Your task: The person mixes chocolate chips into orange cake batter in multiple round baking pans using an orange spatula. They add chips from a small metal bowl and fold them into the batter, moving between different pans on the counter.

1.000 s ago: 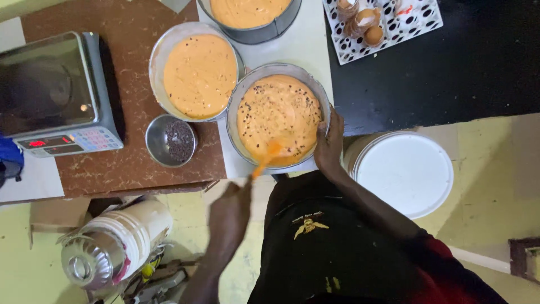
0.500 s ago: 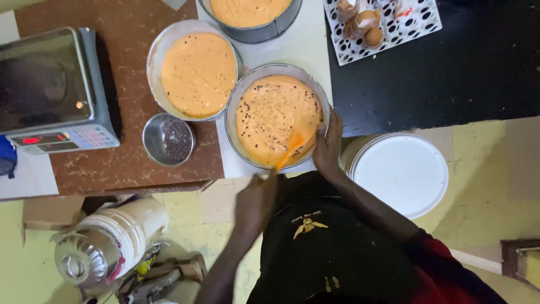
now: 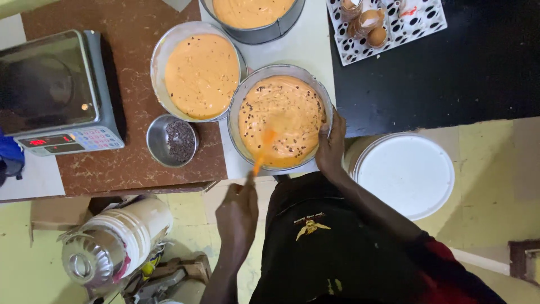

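Note:
My left hand grips the handle of an orange spatula whose blade is sunk in orange batter speckled with chocolate chips. The batter fills a round metal pan at the near edge of the table. My right hand clasps that pan's right rim. A second pan of smooth orange batter with a few chips stands just to its left. A small metal bowl of chocolate chips sits in front of that one.
A third batter pan is at the back. A digital scale stands at the left, and an egg tray with shells at the back right. Below the table are a white lidded bucket and a white container with a metal lid.
My left hand has swept right, then back towards the left, dragging the spatula through the speckled batter. My right hand stays on the pan's rim.

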